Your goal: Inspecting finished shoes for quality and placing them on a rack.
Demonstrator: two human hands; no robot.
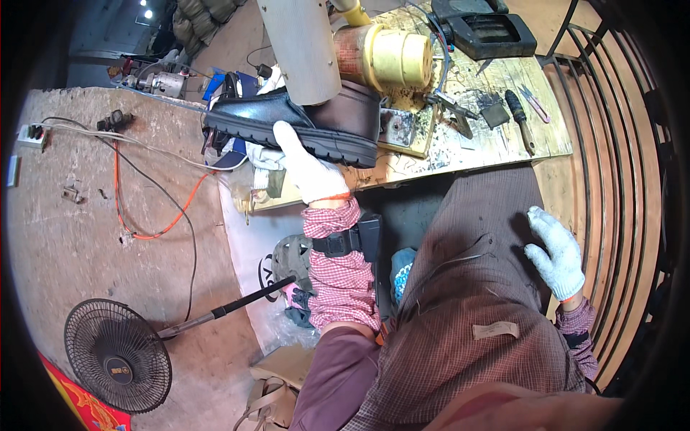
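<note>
Shoe [341,138] could be dropped past the table's [551,131] near edge if its sole is pinched too loosely by the left hand [316,174] — right hand [559,258] held half-spread, empty.

Shoe [348,118], black and dark brown; gloves [314,174], white, orange-edged; sleeve [341,287], red-and-white check; apron [467,280], brown check; motor housing [395,59], yellow; fan [118,370], black; cable [147,237], orange.

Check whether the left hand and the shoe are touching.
Touching. The head view shows the left hand holding the shoe, thumb laid across the sole.
</note>
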